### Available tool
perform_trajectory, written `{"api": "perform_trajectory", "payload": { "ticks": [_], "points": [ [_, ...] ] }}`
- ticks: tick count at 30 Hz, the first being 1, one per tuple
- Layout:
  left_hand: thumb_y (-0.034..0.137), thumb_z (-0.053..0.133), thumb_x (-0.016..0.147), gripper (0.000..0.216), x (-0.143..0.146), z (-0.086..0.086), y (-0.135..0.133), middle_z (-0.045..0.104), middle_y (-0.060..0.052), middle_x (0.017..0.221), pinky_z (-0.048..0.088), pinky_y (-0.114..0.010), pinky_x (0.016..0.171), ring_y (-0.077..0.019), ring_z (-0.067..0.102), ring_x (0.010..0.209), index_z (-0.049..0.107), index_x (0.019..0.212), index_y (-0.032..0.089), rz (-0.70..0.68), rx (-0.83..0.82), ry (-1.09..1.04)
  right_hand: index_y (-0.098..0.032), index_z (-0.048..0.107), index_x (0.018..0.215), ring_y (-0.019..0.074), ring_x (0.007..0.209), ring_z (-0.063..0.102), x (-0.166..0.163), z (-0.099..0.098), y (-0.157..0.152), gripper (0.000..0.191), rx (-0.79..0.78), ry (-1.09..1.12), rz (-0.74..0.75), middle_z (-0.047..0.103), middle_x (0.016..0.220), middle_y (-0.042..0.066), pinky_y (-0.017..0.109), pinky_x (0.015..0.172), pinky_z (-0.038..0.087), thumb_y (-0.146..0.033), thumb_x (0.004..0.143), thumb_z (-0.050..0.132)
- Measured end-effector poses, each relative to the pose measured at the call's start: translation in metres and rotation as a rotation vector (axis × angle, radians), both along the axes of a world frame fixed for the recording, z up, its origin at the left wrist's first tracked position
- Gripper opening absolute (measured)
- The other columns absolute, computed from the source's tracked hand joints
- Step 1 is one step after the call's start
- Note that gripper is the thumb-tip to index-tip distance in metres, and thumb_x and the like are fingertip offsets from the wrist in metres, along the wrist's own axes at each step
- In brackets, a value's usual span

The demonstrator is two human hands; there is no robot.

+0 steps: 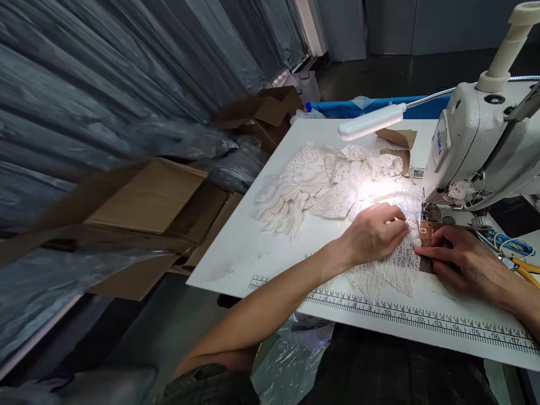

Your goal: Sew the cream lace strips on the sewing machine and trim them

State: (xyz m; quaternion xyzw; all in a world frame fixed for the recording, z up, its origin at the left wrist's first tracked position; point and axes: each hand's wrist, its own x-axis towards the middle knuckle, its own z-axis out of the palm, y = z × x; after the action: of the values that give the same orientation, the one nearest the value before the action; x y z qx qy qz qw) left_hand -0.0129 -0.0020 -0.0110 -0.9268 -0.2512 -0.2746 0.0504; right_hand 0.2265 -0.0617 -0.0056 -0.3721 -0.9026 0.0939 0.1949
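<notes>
White lace fabric (324, 180) lies bunched on the sewing table, with its right edge at the needle area of a white sewing machine (459, 135). My left hand (377, 233) is closed, thumb and fingers pinched together on the lace just left of the presser foot. Beside the machine's base, my right hand (464, 256) rests low with fingers extended and slightly apart, the fingertips touching the lace edge over a brown plate (427, 264). A lit white lamp (371, 121) shines on the lace.
A printed ruler strip (405, 315) runs along the table's front edge. Orange-handled cutters (527, 270) and blue-handled scissors (517, 243) lie at the right. Open cardboard boxes (147, 194) stand left of the table, near plastic-covered hangings (126, 73).
</notes>
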Motion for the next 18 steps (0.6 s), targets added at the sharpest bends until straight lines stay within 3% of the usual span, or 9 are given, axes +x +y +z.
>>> {"api": "perform_trajectory", "payload": {
  "ticks": [2,5,8,18],
  "points": [
    [0.028,0.045,0.103,0.027,0.001,-0.002,0.0,0.07,-0.007,0.096,0.049,-0.029,0.066,-0.0142,0.06,0.076,0.064,0.089,0.014,-0.153,0.019,0.088,-0.025,0.075,0.11,0.0195,0.082,0.061,-0.001,0.002,0.0,0.028,-0.014,-0.007,0.006,0.063,0.093,0.008,0.034,0.073,0.052,-0.02,0.093,0.054],
    [0.034,0.041,0.104,0.031,0.001,-0.005,0.003,0.067,-0.012,0.113,0.05,-0.034,0.073,-0.018,0.06,0.084,0.062,0.11,0.012,-0.228,0.049,0.197,-0.023,0.075,0.109,0.0197,0.083,0.06,-0.001,0.005,0.0,0.028,-0.018,-0.028,0.016,0.063,0.092,0.008,0.034,0.073,0.051,-0.018,0.092,0.054],
    [0.035,0.035,0.105,0.039,0.002,-0.005,0.004,0.063,-0.016,0.121,0.05,-0.038,0.078,-0.0218,0.06,0.091,0.057,0.123,0.009,-0.213,0.041,0.28,-0.022,0.074,0.109,0.02,0.083,0.059,-0.002,0.007,0.0,0.028,0.002,-0.044,0.022,0.064,0.092,0.009,0.034,0.073,0.051,-0.02,0.094,0.051],
    [0.039,0.031,0.105,0.047,0.01,0.006,-0.007,0.06,-0.018,0.13,0.039,-0.038,0.077,-0.0254,0.057,0.093,0.058,0.125,0.006,-0.046,0.052,0.465,-0.02,0.074,0.109,0.0214,0.082,0.058,-0.003,0.003,-0.001,0.029,0.048,-0.049,0.021,0.063,0.091,0.01,0.036,0.072,0.05,-0.02,0.096,0.048]
  ]
}}
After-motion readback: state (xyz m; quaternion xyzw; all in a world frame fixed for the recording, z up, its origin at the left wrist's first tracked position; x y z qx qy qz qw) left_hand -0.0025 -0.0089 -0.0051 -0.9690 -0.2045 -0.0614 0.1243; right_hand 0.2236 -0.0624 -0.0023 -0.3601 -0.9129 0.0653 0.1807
